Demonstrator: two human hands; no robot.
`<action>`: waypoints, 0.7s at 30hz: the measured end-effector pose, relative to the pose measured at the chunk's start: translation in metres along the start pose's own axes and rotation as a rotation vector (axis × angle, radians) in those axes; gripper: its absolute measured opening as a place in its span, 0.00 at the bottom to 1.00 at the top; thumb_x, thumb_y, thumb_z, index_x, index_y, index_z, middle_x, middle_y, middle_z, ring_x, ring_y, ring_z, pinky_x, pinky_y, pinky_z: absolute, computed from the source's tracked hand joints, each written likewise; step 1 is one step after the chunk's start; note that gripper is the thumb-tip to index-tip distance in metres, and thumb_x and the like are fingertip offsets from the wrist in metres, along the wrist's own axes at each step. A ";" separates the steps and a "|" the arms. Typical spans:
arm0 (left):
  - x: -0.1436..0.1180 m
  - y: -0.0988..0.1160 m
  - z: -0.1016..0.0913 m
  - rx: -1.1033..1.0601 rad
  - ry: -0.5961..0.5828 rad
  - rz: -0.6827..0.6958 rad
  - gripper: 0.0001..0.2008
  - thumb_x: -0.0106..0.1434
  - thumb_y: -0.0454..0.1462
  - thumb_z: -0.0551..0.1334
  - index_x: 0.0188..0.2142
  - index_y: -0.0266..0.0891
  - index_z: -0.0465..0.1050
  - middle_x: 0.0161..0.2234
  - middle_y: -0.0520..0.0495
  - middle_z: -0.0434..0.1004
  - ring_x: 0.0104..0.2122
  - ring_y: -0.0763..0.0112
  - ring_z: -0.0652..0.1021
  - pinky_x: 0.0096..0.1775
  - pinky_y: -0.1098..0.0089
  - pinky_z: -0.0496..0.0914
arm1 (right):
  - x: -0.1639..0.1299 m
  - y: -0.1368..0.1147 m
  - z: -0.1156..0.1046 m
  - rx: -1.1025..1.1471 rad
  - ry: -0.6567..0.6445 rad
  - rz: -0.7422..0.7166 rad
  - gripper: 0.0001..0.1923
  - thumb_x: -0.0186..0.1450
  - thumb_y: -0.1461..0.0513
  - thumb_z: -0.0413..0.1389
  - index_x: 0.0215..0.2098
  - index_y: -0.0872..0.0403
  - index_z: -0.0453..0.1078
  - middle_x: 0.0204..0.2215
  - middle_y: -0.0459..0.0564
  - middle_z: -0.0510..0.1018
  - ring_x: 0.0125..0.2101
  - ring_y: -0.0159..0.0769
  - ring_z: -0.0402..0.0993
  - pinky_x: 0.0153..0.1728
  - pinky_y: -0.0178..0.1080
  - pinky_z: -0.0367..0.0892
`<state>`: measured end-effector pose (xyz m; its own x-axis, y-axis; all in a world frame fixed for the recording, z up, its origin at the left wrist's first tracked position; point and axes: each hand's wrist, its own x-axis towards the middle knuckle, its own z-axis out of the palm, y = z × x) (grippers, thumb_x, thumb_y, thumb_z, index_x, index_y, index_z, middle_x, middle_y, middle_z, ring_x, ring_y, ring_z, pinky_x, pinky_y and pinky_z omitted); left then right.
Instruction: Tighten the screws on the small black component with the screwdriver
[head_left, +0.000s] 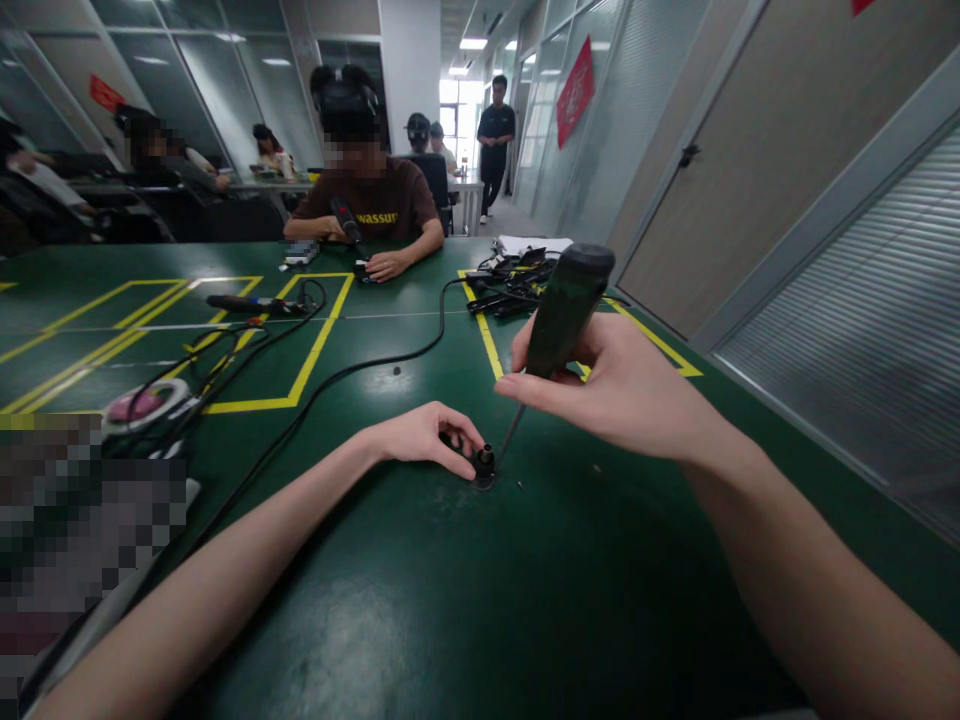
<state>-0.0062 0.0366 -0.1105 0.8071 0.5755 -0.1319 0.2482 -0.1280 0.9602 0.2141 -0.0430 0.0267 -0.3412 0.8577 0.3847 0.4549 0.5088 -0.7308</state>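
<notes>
From here, L hand (420,433) pinches small black round plastic-looking part (486,464), prob light, stiff; sides suit holding. R hand (619,385) clamps fingers around thick black-handled metal-shaft screwdriver (568,305)

A smooth green table (360,590) is gleaming with glossy reflections. The screwdriver (564,315) is showing a dark, plastic-looking handle and a thin metal shaft (512,437). The small black piece (485,468) is looking like plastic; a T-shirt (397,190) is appearing as matt cloth.
</notes>
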 end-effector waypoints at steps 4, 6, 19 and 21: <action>0.000 0.000 0.001 -0.015 -0.006 -0.018 0.20 0.46 0.43 0.81 0.37 0.37 0.85 0.33 0.48 0.84 0.33 0.72 0.76 0.40 0.71 0.69 | 0.000 0.000 0.000 0.027 -0.008 0.008 0.09 0.60 0.58 0.65 0.31 0.55 0.74 0.24 0.45 0.74 0.24 0.31 0.67 0.23 0.34 0.61; 0.000 0.000 0.000 -0.021 -0.017 -0.020 0.20 0.47 0.44 0.80 0.38 0.37 0.85 0.33 0.48 0.84 0.32 0.73 0.76 0.39 0.71 0.69 | -0.001 0.000 0.000 0.034 -0.003 0.003 0.07 0.60 0.60 0.64 0.32 0.55 0.73 0.25 0.44 0.74 0.24 0.30 0.67 0.24 0.33 0.62; 0.000 -0.003 -0.004 -0.056 -0.049 0.006 0.19 0.50 0.45 0.79 0.39 0.38 0.87 0.35 0.47 0.86 0.32 0.73 0.78 0.39 0.72 0.71 | -0.001 -0.004 -0.002 0.011 -0.036 -0.015 0.07 0.56 0.64 0.60 0.33 0.54 0.71 0.26 0.43 0.72 0.24 0.29 0.64 0.23 0.34 0.61; 0.000 -0.003 -0.005 -0.044 -0.056 0.002 0.19 0.51 0.44 0.79 0.40 0.38 0.86 0.35 0.47 0.86 0.33 0.72 0.78 0.40 0.71 0.70 | -0.001 -0.003 -0.002 0.003 -0.036 -0.035 0.06 0.56 0.64 0.60 0.33 0.54 0.71 0.26 0.44 0.72 0.24 0.29 0.64 0.24 0.34 0.61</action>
<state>-0.0097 0.0405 -0.1119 0.8364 0.5293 -0.1422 0.2239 -0.0932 0.9702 0.2147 -0.0453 0.0294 -0.3862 0.8362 0.3894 0.4397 0.5380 -0.7192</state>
